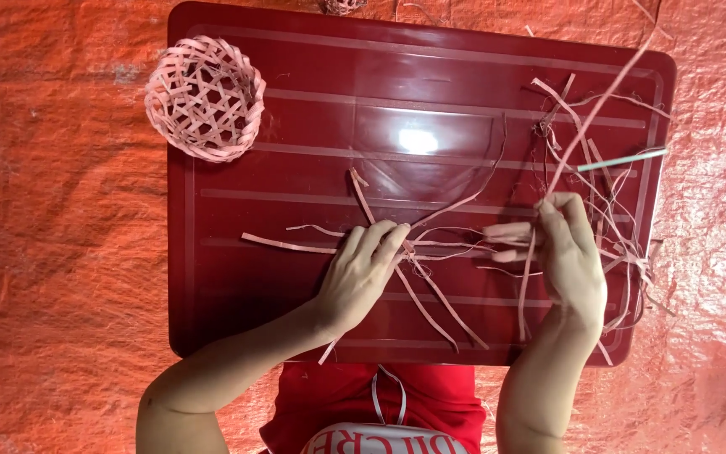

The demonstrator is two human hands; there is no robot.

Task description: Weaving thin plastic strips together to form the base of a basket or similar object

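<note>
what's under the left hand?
The left hand presses crossed pink strips onto the dark red tray. Strip ends fan out around it; the crossing point itself is covered.

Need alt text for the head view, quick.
Left hand presses crossed thin pink strips onto a dark red plastic tray, while right hand pinches one strip. A small woven pink basket sits at the tray's far-left corner.
</note>
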